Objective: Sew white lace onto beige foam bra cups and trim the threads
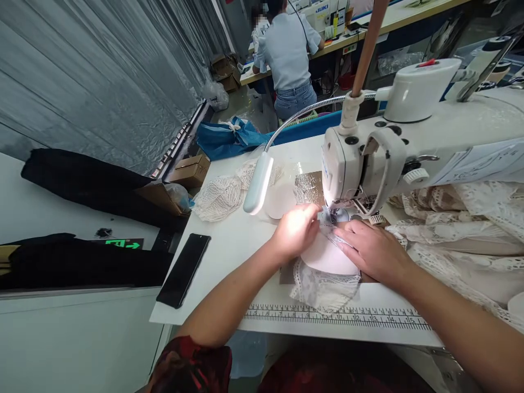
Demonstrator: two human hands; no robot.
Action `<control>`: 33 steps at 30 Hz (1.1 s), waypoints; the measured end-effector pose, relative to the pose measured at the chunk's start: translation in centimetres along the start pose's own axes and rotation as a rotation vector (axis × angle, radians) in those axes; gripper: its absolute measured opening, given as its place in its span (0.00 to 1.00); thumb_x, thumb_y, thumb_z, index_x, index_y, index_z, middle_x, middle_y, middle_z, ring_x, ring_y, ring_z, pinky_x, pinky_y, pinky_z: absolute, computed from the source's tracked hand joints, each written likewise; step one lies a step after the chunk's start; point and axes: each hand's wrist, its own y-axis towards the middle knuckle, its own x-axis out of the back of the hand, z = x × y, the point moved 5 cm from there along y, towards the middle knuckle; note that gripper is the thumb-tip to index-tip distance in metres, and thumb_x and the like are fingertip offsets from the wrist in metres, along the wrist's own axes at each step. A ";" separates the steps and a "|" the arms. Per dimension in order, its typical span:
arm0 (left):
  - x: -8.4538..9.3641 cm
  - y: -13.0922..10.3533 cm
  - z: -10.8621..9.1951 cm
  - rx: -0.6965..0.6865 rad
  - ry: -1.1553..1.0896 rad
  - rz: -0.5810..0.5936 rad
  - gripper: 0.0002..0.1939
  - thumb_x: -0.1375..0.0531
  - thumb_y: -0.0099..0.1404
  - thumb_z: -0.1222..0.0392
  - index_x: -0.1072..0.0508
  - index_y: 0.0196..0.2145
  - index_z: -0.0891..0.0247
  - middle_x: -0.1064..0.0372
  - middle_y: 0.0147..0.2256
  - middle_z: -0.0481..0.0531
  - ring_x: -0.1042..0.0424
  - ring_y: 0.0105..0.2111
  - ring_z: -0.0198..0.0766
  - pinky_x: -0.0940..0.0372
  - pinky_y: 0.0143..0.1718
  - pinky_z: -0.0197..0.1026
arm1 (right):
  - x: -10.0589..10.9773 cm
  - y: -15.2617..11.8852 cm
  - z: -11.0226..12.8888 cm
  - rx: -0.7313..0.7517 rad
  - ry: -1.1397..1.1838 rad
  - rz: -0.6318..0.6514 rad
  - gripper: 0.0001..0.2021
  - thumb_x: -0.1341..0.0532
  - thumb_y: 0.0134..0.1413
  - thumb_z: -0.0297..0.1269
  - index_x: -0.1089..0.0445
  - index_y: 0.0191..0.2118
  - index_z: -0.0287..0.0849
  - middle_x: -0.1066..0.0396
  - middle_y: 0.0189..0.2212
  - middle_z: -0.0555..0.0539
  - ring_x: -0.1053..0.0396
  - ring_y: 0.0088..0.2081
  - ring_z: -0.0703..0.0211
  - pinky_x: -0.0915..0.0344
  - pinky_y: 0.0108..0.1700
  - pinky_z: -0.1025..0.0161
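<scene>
A white cup-shaped pad [331, 255] lies under the needle area of a white sewing machine [341, 164], with lace trim [327, 289] hanging from its near edge. Left of the presser foot [335, 214], my left hand [297, 229] is closed, its fingers curled at the lace edge of the pad. My right hand [374, 248] rests flat on the pad's right side, fingers stretched toward the foot. Fingertips of both hands hide part of the cloth. A second pale pad [280, 200] lies beyond my left hand.
A lamp [258, 183] on a bendy neck hangs over the table. Lace pieces [219, 199] lie at the back left, a black phone [183, 270] at the left edge. Lacy garments [462, 234] pile up on the right. A ruler strip [339, 316] runs along the front. A co-worker [286, 57] sits ahead.
</scene>
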 end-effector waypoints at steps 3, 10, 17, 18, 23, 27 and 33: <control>-0.6 -1.5 -1.8 -0.173 0.111 0.079 0.12 0.49 0.70 0.62 0.29 0.46 0.65 0.25 0.40 0.57 0.26 0.40 0.43 0.29 0.42 0.46 | 0.0 0.0 0.1 -0.003 -0.031 -0.004 0.14 0.47 0.63 0.35 0.25 0.46 0.43 0.28 0.35 0.46 0.32 0.32 0.56 0.44 0.31 0.59; -3.0 -2.1 -1.3 -0.294 0.207 0.101 0.21 0.48 0.69 0.58 0.32 0.54 0.75 0.32 0.56 0.67 0.32 0.55 0.52 0.32 0.54 0.54 | 0.3 0.1 0.0 -0.022 -0.051 -0.081 0.14 0.45 0.62 0.37 0.26 0.49 0.43 0.26 0.35 0.48 0.30 0.31 0.55 0.43 0.32 0.59; -2.6 -0.8 0.0 -0.358 0.182 0.169 0.26 0.47 0.69 0.55 0.33 0.57 0.77 0.35 0.59 0.69 0.35 0.59 0.53 0.37 0.60 0.53 | 0.3 0.5 -0.1 -0.094 -0.071 -0.038 0.14 0.44 0.62 0.38 0.25 0.48 0.43 0.25 0.36 0.48 0.31 0.29 0.57 0.44 0.28 0.60; -2.6 -0.6 0.2 -0.370 0.177 0.181 0.26 0.47 0.69 0.55 0.34 0.58 0.77 0.36 0.59 0.69 0.36 0.59 0.53 0.38 0.61 0.52 | 0.2 0.5 -0.1 -0.106 -0.075 -0.041 0.14 0.44 0.62 0.38 0.25 0.49 0.43 0.24 0.36 0.48 0.31 0.28 0.57 0.44 0.28 0.60; -1.7 0.1 0.8 -0.415 0.199 0.265 0.27 0.46 0.68 0.55 0.34 0.59 0.75 0.37 0.60 0.67 0.35 0.58 0.52 0.37 0.59 0.51 | 0.2 0.5 -0.3 -0.113 -0.072 -0.093 0.16 0.44 0.62 0.37 0.25 0.51 0.43 0.23 0.41 0.45 0.29 0.30 0.56 0.45 0.24 0.61; -0.5 0.1 0.6 -0.454 0.281 0.272 0.20 0.46 0.67 0.61 0.28 0.53 0.71 0.33 0.58 0.64 0.34 0.56 0.53 0.39 0.58 0.56 | 0.5 0.4 -0.6 -0.113 0.026 -0.139 0.18 0.50 0.64 0.34 0.24 0.48 0.41 0.23 0.43 0.42 0.26 0.36 0.56 0.36 0.30 0.63; -0.9 -0.5 -0.7 -0.472 0.230 0.205 0.17 0.48 0.70 0.61 0.27 0.49 0.71 0.29 0.51 0.64 0.32 0.51 0.50 0.40 0.57 0.54 | 0.2 0.2 -1.4 -0.156 0.056 -0.159 0.17 0.50 0.61 0.32 0.23 0.45 0.43 0.22 0.39 0.42 0.26 0.37 0.55 0.34 0.35 0.62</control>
